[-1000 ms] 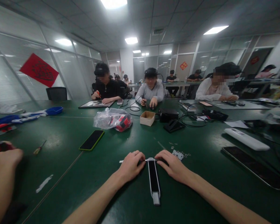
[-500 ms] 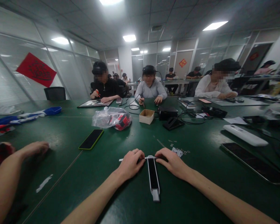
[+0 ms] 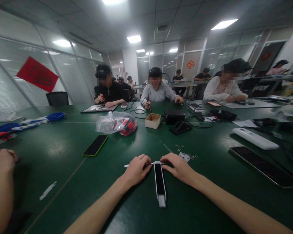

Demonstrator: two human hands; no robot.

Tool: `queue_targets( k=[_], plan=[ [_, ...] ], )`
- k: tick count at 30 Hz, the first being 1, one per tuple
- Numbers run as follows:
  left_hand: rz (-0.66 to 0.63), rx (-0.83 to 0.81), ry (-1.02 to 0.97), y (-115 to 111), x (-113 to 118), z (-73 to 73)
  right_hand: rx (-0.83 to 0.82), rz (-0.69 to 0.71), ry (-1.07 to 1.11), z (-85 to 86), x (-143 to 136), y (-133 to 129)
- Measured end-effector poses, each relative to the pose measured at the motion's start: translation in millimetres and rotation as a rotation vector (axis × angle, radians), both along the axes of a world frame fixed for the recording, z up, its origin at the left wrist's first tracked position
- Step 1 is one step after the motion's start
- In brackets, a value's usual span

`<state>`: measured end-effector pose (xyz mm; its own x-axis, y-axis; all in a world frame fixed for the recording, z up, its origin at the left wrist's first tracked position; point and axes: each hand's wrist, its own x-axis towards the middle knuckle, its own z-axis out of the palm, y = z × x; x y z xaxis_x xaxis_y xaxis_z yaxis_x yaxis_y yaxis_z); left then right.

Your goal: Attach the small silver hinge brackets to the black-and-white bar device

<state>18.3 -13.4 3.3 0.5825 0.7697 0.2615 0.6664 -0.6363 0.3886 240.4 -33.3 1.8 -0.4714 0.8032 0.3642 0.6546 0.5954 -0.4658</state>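
Observation:
A long narrow device (image 3: 159,183), black with a white rim, lies lengthwise on the green table (image 3: 70,156) in front of me. My left hand (image 3: 136,169) is curled at the left of its far end, holding a thin tool (image 3: 126,166) whose metal tip reaches the device's top edge. My right hand (image 3: 177,167) is bent over the right side of that same far end, gripping it with its fingers. Both forearms rest on the table.
A co-worker's fist (image 3: 0,161) rests at the left edge. Small screws and metal parts (image 3: 185,157) lie beside my right hand. Farther off are a green-cased phone (image 3: 95,145), a plastic bag (image 3: 116,123), a cardboard box (image 3: 153,121), a white bar (image 3: 255,138) and a dark tablet (image 3: 266,167). Three people sit opposite.
The co-worker's hand at the left reached out over a small screwdriver, then drew back into a fist; the screwdriver no longer lies there. My hands have barely moved.

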Motion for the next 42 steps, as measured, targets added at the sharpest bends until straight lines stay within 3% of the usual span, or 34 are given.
queue_targets(
  k=[15, 23, 42],
  plan=[
    [-0.010, 0.018, 0.011, -1.6, 0.3, 2.7, 0.124, -0.012, -0.027, -2.8, -0.1, -0.8],
    [-0.009, 0.024, 0.004, -2.2, -0.6, 1.9, 0.093, -0.333, -0.157, -9.0, -1.7, 2.2],
    [-0.011, 0.017, 0.002, -2.9, -0.2, 2.2, 0.074, -0.371, -0.148, -8.7, -4.4, -0.2]
  ],
)
